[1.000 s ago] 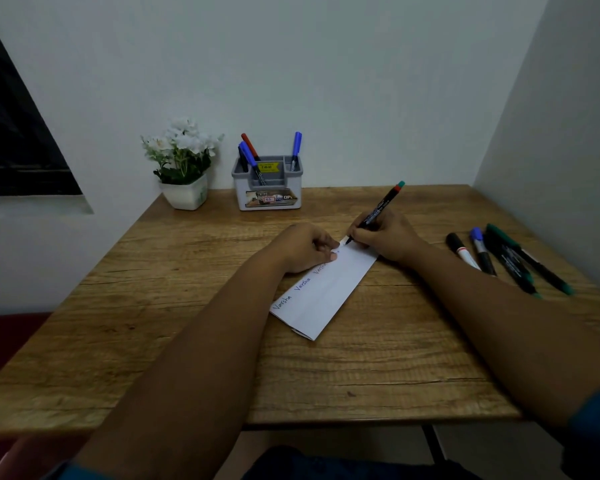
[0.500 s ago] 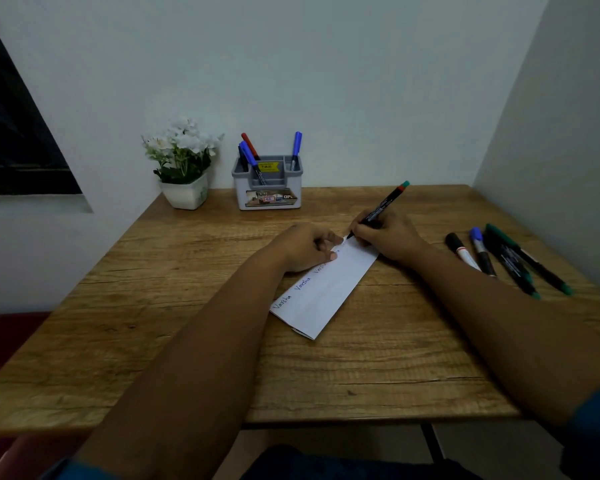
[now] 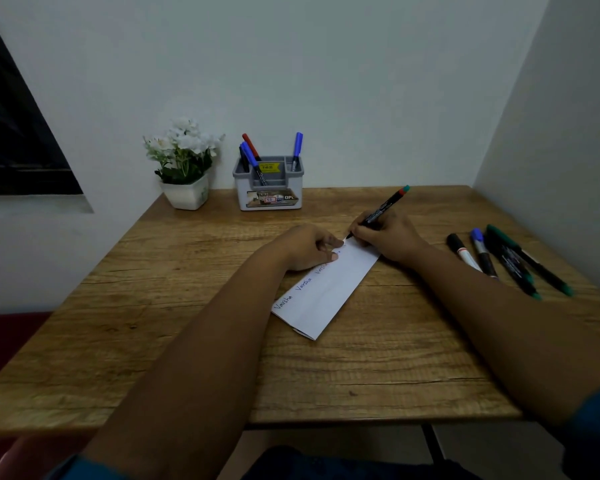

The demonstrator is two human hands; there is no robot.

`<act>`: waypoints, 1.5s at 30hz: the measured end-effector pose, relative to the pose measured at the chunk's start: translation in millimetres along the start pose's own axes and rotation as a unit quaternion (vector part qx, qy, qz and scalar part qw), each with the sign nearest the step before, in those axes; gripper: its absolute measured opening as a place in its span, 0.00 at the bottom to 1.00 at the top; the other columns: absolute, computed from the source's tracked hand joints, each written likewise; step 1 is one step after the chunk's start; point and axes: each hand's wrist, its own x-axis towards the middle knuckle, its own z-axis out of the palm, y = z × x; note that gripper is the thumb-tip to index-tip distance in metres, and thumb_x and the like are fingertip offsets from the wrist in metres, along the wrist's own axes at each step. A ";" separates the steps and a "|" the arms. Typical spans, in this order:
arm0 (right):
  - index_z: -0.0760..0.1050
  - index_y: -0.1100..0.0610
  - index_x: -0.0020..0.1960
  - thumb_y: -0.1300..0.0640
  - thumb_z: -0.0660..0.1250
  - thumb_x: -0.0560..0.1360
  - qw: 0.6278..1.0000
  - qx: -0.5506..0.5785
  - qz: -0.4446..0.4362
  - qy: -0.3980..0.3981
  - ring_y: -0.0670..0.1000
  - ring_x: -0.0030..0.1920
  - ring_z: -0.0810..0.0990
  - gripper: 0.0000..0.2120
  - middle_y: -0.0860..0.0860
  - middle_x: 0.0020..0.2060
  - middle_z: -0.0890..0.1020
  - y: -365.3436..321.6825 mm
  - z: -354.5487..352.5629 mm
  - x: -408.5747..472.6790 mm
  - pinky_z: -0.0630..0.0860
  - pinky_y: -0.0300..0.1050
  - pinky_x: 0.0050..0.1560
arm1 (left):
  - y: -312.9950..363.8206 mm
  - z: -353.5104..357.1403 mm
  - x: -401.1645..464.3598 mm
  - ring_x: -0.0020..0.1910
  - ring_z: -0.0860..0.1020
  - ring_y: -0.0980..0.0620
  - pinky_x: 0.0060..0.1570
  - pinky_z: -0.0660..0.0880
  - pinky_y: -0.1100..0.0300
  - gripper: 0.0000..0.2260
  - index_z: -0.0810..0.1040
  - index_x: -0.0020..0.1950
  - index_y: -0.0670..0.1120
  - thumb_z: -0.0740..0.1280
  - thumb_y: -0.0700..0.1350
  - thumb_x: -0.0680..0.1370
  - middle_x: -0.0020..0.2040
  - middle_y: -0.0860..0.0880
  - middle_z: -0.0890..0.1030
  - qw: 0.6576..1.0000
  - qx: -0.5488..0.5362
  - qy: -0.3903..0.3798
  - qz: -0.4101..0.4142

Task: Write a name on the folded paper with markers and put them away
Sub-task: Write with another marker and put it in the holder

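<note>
A white folded paper (image 3: 329, 292) lies slantwise in the middle of the wooden table (image 3: 187, 306), with a name written several times along its left edge. My left hand (image 3: 309, 245) rests on the paper's far end with curled fingers, holding it down. My right hand (image 3: 383, 237) grips a black marker (image 3: 383, 209) with a red and green end, its tip touching the paper's far corner. Several loose markers (image 3: 499, 261) lie on the table to the right. A grey pen holder (image 3: 269, 183) with red and blue markers stands at the back.
A white pot of white flowers (image 3: 184, 168) stands at the back left beside the holder. Walls close the table at the back and on the right. A dark window is at the far left.
The right hand and marker have shifted slightly toward the paper's far corner as the writing goes on. The left hand stays on the paper.
</note>
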 end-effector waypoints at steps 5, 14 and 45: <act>0.81 0.59 0.46 0.58 0.68 0.76 1.000 -0.021 -0.006 -0.001 0.47 0.41 0.81 0.05 0.51 0.40 0.83 -1.0 1.1 0.5 0.77 0.39 0.44 | 1.2 -0.2 -1.0 0.51 0.74 0.54 0.50 0.68 0.62 0.18 0.75 0.67 0.53 0.68 0.48 0.78 0.49 0.54 0.77 1.000 -0.001 0.000 -0.002; 0.81 0.56 0.41 0.60 0.68 0.75 1.000 -0.008 -0.008 0.022 0.45 0.36 0.80 0.06 0.49 0.35 0.83 1.9 1.1 0.9 0.77 0.41 0.42 | 4.0 -1.6 -3.8 0.52 0.74 0.55 0.49 0.67 0.63 0.18 0.75 0.68 0.53 0.68 0.48 0.78 0.52 0.52 0.77 1.000 0.006 0.006 0.003; 0.78 0.63 0.51 0.55 0.67 0.79 0.929 0.364 0.043 0.040 0.51 0.44 0.82 0.10 0.56 0.43 0.83 -44.1 12.7 -25.6 0.78 0.44 0.47 | 14.6 -25.7 -14.8 0.36 0.70 0.52 0.42 0.72 0.57 0.15 0.68 0.47 0.45 0.52 0.26 0.75 0.40 0.45 0.69 0.640 -0.747 0.163 -0.084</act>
